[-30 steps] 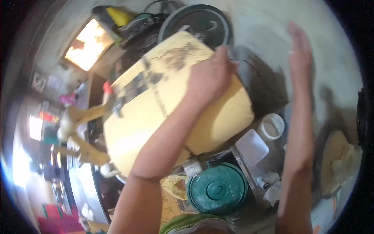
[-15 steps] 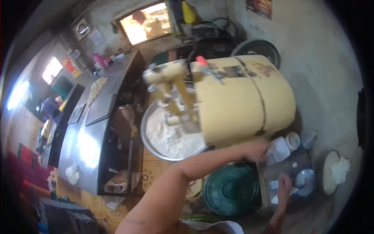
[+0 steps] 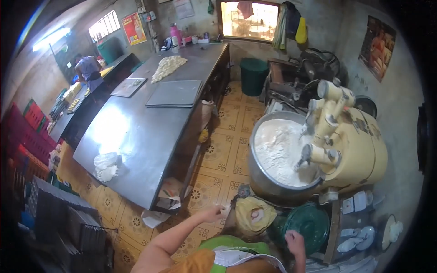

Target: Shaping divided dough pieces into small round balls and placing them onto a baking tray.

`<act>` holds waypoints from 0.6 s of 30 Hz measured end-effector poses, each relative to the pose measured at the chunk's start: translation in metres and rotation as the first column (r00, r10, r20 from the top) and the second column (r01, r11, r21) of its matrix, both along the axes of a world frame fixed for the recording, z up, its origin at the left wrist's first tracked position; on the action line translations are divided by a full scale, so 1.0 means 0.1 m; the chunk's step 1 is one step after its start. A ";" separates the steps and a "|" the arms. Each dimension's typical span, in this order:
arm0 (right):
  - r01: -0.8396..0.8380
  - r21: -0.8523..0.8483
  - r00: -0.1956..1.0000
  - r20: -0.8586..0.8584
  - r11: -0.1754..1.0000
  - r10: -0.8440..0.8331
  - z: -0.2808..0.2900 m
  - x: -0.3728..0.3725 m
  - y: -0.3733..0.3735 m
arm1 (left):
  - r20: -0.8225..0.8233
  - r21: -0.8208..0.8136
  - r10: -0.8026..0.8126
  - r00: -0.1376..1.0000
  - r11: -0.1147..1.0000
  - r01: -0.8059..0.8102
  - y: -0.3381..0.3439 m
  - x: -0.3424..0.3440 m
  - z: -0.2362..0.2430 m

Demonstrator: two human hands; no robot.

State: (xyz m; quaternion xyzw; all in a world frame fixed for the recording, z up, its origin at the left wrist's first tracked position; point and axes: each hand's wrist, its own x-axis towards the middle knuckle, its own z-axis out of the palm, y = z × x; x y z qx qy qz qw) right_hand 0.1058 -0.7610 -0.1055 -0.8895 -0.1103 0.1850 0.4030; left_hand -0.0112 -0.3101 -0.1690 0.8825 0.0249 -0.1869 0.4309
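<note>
My left hand (image 3: 214,214) hovers over the tiled floor, left of a yellow sack (image 3: 251,217) with its mouth folded open. Its fingers are curled in and nothing shows in them. My right hand (image 3: 295,242) is loosely closed, with no object visible in it, in front of a dark green lidded tub (image 3: 314,224). Beyond them stands a large metal mixing bowl (image 3: 253,157) holding white flour (image 3: 280,148). The cream-coloured mixer (image 3: 359,150) leans its arms over the bowl, their ends at the flour.
A long steel table (image 3: 136,145) on the left carries dough pieces (image 3: 168,67), flat trays (image 3: 174,93) and a white plastic bag (image 3: 106,166). Scoops (image 3: 357,241) and containers lie by the right wall. A co-worker (image 3: 89,73) stands far left; a green bin (image 3: 254,75) is behind.
My left arm has drawn back from across the mixer's front to the left. My right hand has left the scoop area. The view has swung left, showing more of the table.
</note>
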 end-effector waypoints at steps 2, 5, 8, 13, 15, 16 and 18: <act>-0.154 -0.025 0.978 0.141 0.988 0.156 0.25 0.17 0.50 | -0.146 -0.140 0.396 0.907 0.899 -0.415 0.25 -0.22 0.23; -0.314 -0.035 0.921 0.232 0.949 0.313 0.62 0.39 1.30 | -0.098 -0.107 0.500 0.860 0.854 -0.509 0.65 -0.58 0.24; -0.428 -0.034 0.881 0.205 0.903 0.426 0.75 0.46 1.85 | -0.098 -0.092 0.569 0.817 0.812 -0.576 0.88 -0.74 0.33; -0.569 0.059 0.820 0.118 0.820 0.561 0.45 0.63 2.40 | -0.028 -0.092 0.634 0.772 0.768 -0.634 1.29 -0.58 0.38; -0.604 0.055 0.797 0.051 0.795 0.602 0.31 0.75 2.62 | 0.013 -0.078 0.630 0.777 0.775 -0.627 1.53 -0.43 0.37; -0.622 0.055 0.783 0.018 0.781 0.622 0.27 0.84 2.79 | 0.046 -0.066 0.614 0.788 0.789 -0.611 1.66 -0.36 0.36; -0.648 0.094 0.761 0.052 0.756 0.647 0.27 1.07 3.17 | 0.086 -0.049 0.607 0.790 0.795 -0.605 1.90 -0.09 0.47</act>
